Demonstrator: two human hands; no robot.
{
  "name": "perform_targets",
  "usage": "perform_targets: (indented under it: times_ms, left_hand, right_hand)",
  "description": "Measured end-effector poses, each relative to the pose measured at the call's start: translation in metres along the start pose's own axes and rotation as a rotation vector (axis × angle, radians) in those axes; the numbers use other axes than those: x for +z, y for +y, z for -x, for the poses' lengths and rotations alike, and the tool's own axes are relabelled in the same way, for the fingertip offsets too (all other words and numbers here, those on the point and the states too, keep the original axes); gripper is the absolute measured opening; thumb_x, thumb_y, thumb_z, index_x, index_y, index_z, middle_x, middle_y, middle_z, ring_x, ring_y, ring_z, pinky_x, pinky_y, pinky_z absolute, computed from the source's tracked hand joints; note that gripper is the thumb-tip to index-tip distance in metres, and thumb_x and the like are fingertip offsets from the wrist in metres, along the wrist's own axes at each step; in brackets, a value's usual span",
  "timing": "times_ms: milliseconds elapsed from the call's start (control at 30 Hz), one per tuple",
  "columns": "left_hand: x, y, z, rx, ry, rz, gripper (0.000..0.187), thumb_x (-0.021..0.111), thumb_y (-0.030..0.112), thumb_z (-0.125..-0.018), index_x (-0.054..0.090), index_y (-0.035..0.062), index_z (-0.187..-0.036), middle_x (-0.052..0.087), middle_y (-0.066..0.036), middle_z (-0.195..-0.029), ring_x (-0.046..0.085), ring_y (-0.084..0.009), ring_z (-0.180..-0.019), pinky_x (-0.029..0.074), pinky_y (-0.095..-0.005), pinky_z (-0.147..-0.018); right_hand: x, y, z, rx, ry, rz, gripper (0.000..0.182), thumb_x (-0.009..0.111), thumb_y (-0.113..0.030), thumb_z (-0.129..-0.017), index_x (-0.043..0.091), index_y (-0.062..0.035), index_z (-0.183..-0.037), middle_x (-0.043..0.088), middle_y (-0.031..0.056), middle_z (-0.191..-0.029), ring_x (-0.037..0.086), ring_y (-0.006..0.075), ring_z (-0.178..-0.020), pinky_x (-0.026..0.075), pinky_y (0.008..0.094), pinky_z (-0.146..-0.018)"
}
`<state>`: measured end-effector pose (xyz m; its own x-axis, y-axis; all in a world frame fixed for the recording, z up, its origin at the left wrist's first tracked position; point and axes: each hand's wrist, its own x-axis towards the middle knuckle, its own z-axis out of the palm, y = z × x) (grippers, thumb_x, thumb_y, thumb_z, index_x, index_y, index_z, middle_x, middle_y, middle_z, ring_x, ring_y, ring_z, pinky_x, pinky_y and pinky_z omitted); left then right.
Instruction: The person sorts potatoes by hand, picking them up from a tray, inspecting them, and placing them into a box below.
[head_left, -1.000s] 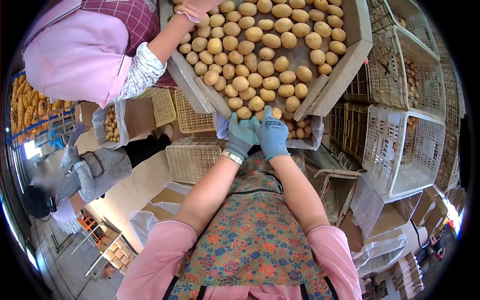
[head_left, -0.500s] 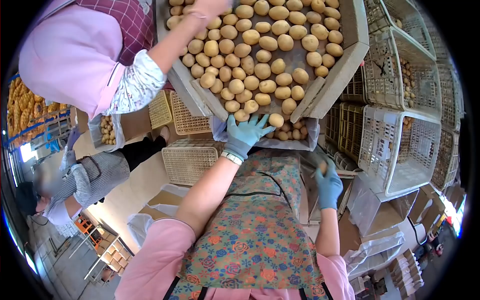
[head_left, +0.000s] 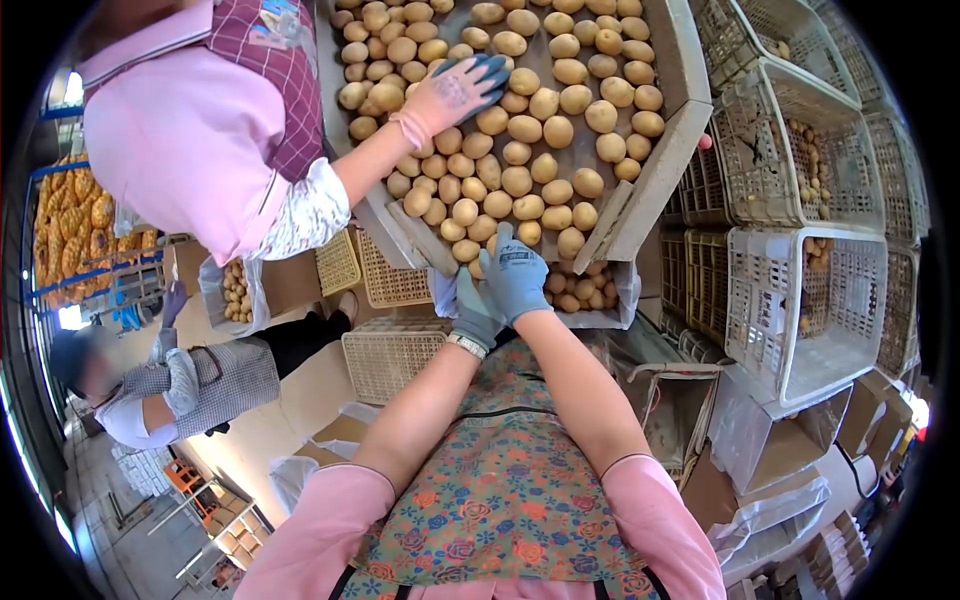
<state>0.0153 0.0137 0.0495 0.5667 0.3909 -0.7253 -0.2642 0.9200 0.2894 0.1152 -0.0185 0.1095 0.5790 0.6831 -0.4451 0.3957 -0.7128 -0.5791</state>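
Many potatoes (head_left: pixel 516 181) lie on a grey sorting table (head_left: pixel 655 165) with raised sides that narrow toward me. At its mouth, my left hand (head_left: pixel 474 305), in a blue-grey glove, is curled round a potato (head_left: pixel 485 262), partly hidden by the fingers. Beside it, touching, my right hand (head_left: pixel 516 275), in a light blue glove, has its fingers bent over the nearest potatoes; whether it grips one is hidden. Under the mouth stands a lined box (head_left: pixel 627 296) with more potatoes (head_left: pixel 583 290).
A co-worker's gloved hand (head_left: pixel 455 98) rests over potatoes at the table's left side. Plastic crates (head_left: pixel 790 315) are stacked at the right, others (head_left: pixel 395 360) at the left. Another person (head_left: pixel 215 385) stands far left, near a lined box of potatoes (head_left: pixel 237 293).
My right hand has left the right side, where it held a potato, and come to the table's mouth. My left hand has drawn in its spread fingers. The co-worker's hand has moved nearer.
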Motion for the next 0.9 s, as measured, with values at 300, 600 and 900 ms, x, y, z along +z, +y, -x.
perform_targets:
  times_ms: [300,600,900]
  left_hand:
    - [0.034,0.005,0.016,-0.324,-0.065,0.688,0.070,0.043,0.052,-0.102,0.033,0.0055,-0.153,0.031,-0.020,-0.162,0.027,-0.0480,-0.149,0.023,-0.0755,-0.118]
    - [0.021,0.004,0.003,-0.367,-0.034,0.610,0.076,0.042,0.056,-0.100,0.027,0.0086,-0.157,0.027,-0.021,-0.164,0.030,-0.0434,-0.148,0.025,-0.0624,-0.124]
    - [0.025,-0.015,0.002,-0.038,-0.016,0.083,0.069,0.039,0.054,-0.103,0.033,0.0129,-0.158,0.039,-0.017,-0.157,0.036,-0.0360,-0.145,0.029,-0.0582,-0.122]
  right_hand:
    - [-0.058,0.153,0.178,0.376,0.235,0.032,0.043,0.068,-0.036,-0.092,0.063,-0.0135,-0.129,0.075,0.0166,-0.101,0.072,0.0375,-0.089,0.056,0.0444,-0.078]
    - [-0.079,0.157,0.159,0.145,0.130,-0.091,0.031,0.062,-0.024,-0.099,0.069,-0.0043,-0.122,0.073,0.0164,-0.109,0.069,0.0330,-0.105,0.053,0.0414,-0.092]
    - [-0.012,-0.042,-0.022,-0.694,0.399,0.106,0.034,0.063,-0.017,-0.087,0.064,-0.0140,-0.121,0.059,0.0048,-0.128,0.054,0.0266,-0.122,0.044,0.0437,-0.104]
